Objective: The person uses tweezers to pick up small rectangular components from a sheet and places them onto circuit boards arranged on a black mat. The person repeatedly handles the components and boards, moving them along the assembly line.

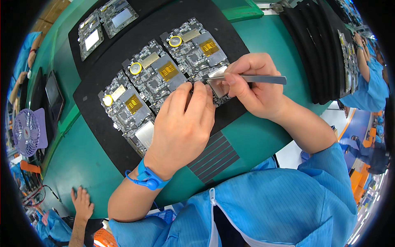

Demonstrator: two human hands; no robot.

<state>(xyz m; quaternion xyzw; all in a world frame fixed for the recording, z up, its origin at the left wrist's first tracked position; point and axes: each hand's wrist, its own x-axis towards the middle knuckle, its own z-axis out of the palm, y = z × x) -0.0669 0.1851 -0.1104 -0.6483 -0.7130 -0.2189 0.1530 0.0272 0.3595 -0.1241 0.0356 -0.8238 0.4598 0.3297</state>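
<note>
Three circuit boards lie in a slanting row on a black mat [95, 108]: a left board [123, 108], a middle board [154, 70] and a right board [197, 43]. Each carries a coin cell with a yellow rim and a square of amber tape. In my right hand [257, 84] is a pair of grey tweezers [269, 79], pinched between thumb and fingers, its tip down at the right board's lower part beside a silver plate [218, 84]. My left hand [185, 117] is closed, bent fingertips at the boards near that tip; its thumb and whatever it grips are hidden.
Two more boards [118, 17] rest on a black mat at the back left. Stacked black mats [314, 49] with boards stand at right on the green table [269, 41]. Left are a purple fan [28, 131] and a phone-like dark device [54, 92]. Another person's hand [83, 203] touches the table.
</note>
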